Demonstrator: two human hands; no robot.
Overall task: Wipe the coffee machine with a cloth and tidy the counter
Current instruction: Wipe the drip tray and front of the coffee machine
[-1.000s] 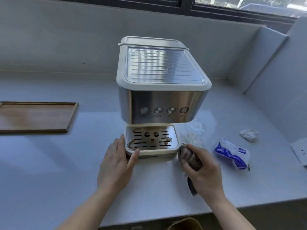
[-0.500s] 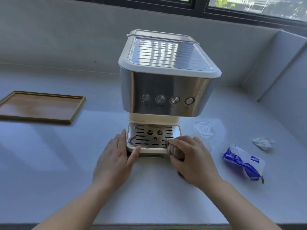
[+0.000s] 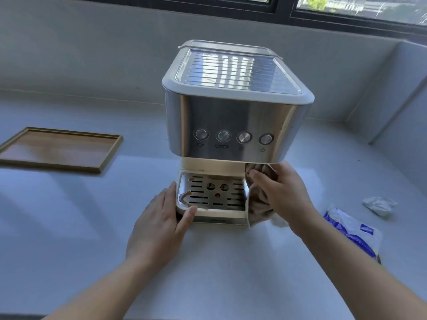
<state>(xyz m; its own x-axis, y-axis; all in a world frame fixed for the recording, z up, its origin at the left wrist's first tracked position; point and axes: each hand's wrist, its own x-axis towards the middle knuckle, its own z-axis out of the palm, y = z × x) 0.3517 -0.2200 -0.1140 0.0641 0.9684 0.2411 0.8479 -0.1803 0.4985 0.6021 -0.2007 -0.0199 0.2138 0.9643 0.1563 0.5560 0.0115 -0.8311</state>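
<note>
A steel and cream coffee machine [image 3: 233, 118] stands in the middle of the pale counter [image 3: 69, 227], its slotted drip tray [image 3: 212, 195] facing me. My left hand [image 3: 159, 225] lies flat against the tray's front left corner, thumb on the rim. My right hand [image 3: 282, 195] grips a brown cloth [image 3: 258, 204] and presses it against the right side of the base, under the overhanging steel body. Part of the cloth hangs down to the counter.
A wooden tray [image 3: 57, 148] lies at the left. A blue and white plastic packet [image 3: 353, 234] and a crumpled white tissue [image 3: 379, 205] lie at the right. Walls close the back and right side, with a window above.
My right hand has carried the cloth from the drip tray's front right corner up along the right side, under the steel body. My left hand stays on the left corner. The camera has come closer.
</note>
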